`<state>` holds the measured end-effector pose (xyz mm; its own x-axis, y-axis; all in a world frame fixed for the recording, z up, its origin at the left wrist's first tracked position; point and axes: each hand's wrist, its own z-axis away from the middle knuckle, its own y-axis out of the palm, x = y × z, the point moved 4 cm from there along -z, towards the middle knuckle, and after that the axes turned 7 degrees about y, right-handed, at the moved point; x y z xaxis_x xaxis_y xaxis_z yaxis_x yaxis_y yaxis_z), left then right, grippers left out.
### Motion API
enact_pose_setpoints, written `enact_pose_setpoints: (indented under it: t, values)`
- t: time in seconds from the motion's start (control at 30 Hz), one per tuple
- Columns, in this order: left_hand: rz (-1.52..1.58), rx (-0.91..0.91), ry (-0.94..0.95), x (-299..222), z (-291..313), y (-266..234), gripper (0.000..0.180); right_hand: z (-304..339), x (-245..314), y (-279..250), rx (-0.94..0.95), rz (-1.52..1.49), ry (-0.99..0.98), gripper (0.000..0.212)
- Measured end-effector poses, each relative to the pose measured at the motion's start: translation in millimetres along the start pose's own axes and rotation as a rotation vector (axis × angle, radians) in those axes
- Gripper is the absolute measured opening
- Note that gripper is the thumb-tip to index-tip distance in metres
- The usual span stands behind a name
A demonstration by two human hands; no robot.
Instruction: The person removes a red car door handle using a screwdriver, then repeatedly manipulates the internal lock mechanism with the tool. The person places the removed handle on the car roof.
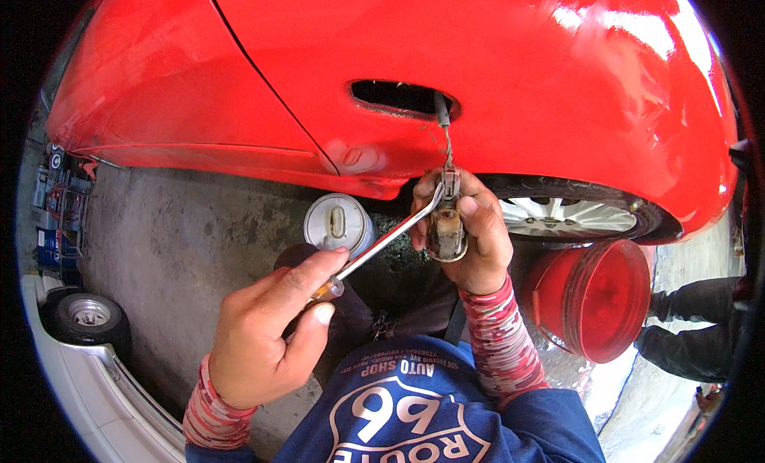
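Our L hand [275,327] has its grip wrapped round the amber handle [325,290] of a screwdriver [386,245], index finger laid along it; handle mostly hidden. Shaft slants up & R to our R hand [486,238]. That grip pinches a small dirty lamp-like unit [446,233] btwn thumb & fingers, its end twd us.

Unit loc: in front of red car [494,33], off the panel, just below a long oval slot [390,97] nr panel's lower edge. Thin cable [449,144] runs from slot's R end, past a grey sleeve [441,110], down to a connector [450,182] at unit's top. Driver tip is right at connector's L side; can't tell if it's wedged in.

Floor [199,224]: grey concrete, stained. White can [366,238] stands nr floor's edge along the car, pale oval piece [338,221] on its lid. Red bucket [548,280] twd floor's R edge, below car's silver-spoked wheel [558,214]; we can't tell if it's upright or tipped. Another person's dark-clad legs [693,300] just R of it. Twd floor's L edge: cluttered rack [70,212], then pale car [100,383] w/ a dark tire [64,323] beside it.
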<state>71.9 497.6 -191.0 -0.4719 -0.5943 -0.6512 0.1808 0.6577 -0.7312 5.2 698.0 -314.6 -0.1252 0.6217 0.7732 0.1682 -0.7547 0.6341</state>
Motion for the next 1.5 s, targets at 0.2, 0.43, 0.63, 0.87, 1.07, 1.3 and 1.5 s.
enact_pose_setpoints:
  t: [0.2, 0.43, 0.63, 0.87, 1.07, 1.3, 1.5]
  values:
    - [0.021, 0.064, -0.043, -4.8, -3.6, -5.7, 0.045, -4.7, -0.3, 1.2, 0.036, 0.005, -0.02, 0.056]
    - [0.008, 0.044, 0.007, -1.8, -11.2, -6.4, 0.048, -6.1, -0.6, 1.6, 0.114, -0.055, 0.005, 0.052]
    - [0.031, 0.072, 0.038, 9.2, -13.0, -6.8, 0.05, -6.2, -2.0, -1.5, 0.126, -0.054, 0.028, 0.051]
    - [0.146, 0.091, 0.085, 27.2, -17.0, -3.0, 0.051, -10.4, -5.0, 1.9, 0.258, -0.2, 0.038, 0.049]
    - [0.146, 0.121, 0.128, 40.0, -18.5, -1.6, 0.049, -9.8, -4.8, 4.4, 0.259, -0.222, 0.07, 0.048]
    - [0.183, 0.105, 0.155, 48.7, -23.9, 5.7, 0.041, -9.9, -5.6, 3.7, 0.231, -0.22, 0.082, 0.046]
    - [0.122, 0.128, 0.129, 37.4, -23.2, 3.2, 0.048, -9.2, 1.6, -5.8, 0.072, 0.05, -0.024, 0.04]
